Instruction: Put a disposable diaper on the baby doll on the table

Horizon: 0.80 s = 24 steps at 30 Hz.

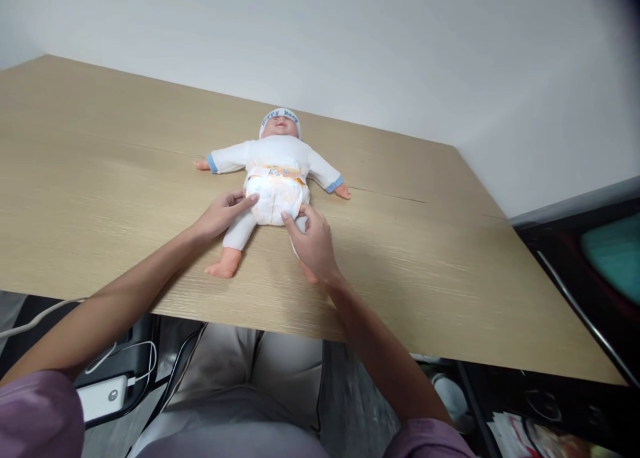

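Note:
A baby doll (280, 151) in white clothes with blue cuffs and a lettered white cap lies on its back, head away from me. Around its hips is a white diaper (274, 201) with an orange printed waistband. My left hand (229, 210) is closed at the diaper's left edge, its thumb on the front and its fingers behind. On the other side, my right hand (313, 235) pinches the lower right edge by the leg opening, thumb and forefinger together. This hand covers much of the doll's leg on that side.
The doll rests on a wooden table (125, 218) that meets a pale wall at the back. A white power bank (103, 399) with a cable sits below the front edge at left. Dark shelving with assorted items (530, 431) stands below at right.

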### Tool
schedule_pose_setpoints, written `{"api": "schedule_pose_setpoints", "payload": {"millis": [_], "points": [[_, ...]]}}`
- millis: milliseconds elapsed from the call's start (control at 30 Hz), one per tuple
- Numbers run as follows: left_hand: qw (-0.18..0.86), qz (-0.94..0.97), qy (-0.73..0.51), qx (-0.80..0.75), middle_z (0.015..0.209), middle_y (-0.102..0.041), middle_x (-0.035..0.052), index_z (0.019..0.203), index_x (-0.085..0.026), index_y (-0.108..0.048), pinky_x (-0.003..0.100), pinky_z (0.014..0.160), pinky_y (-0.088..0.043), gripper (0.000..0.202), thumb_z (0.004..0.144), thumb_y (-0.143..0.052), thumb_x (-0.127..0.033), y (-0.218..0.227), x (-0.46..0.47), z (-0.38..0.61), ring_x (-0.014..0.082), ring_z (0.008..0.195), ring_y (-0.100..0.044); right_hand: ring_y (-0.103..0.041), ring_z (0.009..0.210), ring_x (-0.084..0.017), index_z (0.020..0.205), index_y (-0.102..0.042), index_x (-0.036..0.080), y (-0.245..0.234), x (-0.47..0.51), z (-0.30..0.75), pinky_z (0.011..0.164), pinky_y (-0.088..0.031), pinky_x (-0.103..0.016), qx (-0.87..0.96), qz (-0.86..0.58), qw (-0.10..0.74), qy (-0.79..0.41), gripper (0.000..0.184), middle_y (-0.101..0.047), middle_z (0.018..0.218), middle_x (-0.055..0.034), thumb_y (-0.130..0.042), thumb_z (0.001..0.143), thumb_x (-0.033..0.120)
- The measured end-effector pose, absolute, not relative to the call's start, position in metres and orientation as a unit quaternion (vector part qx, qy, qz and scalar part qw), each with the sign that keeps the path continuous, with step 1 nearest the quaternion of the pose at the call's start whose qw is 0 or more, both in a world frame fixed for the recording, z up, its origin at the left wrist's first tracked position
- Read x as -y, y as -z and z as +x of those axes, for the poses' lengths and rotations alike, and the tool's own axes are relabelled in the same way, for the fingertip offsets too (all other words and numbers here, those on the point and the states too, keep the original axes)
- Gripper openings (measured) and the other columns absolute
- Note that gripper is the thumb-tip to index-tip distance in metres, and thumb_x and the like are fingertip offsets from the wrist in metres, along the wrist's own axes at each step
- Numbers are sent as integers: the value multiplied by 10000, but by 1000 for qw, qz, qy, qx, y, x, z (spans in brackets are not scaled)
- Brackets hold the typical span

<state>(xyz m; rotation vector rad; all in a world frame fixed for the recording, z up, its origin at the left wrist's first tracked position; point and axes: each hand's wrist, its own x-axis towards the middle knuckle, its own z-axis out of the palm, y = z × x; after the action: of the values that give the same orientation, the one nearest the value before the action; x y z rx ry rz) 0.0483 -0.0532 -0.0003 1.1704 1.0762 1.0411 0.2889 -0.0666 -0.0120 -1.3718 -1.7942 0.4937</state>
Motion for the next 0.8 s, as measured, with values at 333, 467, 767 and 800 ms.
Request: {"api": "schedule_pose_setpoints", "payload": {"millis": [333,467,767,800], "points": [[565,535,-392,-492,1197,-877,120,1116,-228,-877,494,960,-626,559,857,-914,-722,-18,57,28,350,1090,-790,-652,1260,-356,1132,-834,236,15,75,303,1188,-518,-578,717,-532,416,-173,214,-676,1260,-147,-773,1030,413],[518,599,-358,-495,1452,-821,108,1342,-259,-843,487,1186,-555,566,957,-844,-675,-34,70,6,344,1384,-720,-663,1066,-286,1322,-843,261,5,93,322,1033,-585,-492,721,-526,388,-230,362,-687,1248,-121,-745,1051,481],[65,717,-278,-635,1619,-634,232,1511,-154,-636,632,1291,-393,628,1008,-766,-506,-28,-6,-17,447,1531,-503,-636,1275,-363,1381,-695,184,14,-12,367,1206,-487,-583,730,-565,384,-28,443,-718,1388,-203,-686,1054,483],[38,716,-253,-649,1661,-591,260,1548,-134,-606,652,1304,-361,686,997,-779,-504,-25,-21,-14,481,1576,-449,-602,1360,-393,1442,-653,162,19,-32,367,1230,-466,-602,730,-577,365,-7,514,-692,1463,-234,-699,1041,481]]}}
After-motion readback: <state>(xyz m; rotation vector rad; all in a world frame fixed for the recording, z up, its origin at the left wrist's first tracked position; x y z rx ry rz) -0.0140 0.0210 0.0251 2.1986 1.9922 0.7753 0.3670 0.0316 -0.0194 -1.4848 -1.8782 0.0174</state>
